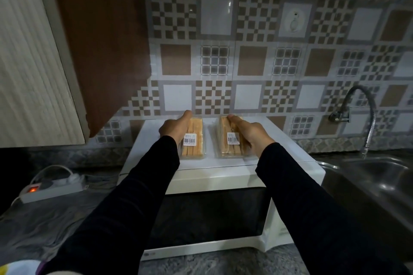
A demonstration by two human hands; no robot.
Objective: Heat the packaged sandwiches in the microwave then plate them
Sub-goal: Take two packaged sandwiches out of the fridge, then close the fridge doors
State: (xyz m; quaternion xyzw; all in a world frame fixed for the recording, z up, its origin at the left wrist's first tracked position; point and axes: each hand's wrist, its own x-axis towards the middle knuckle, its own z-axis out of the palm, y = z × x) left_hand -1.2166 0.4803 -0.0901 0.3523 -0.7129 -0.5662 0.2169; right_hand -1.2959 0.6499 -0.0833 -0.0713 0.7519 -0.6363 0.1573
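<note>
A patterned tile wall (252, 56) backs a white microwave (223, 169), door closed. The left hand (175, 128) curls round the left sandwich pack (193, 138); the right hand (250, 133) grips the right sandwich pack (230, 138) at its 3 o'clock edge. Both packs rest on top, probably about to be lifted. Barcode stickers show, print unreadable.

L hand (176, 128) & R hand (248, 133) each grip a sandwich pack (194, 138) (230, 140) atop white microwave (223, 176); sink (380, 181) at right.
</note>
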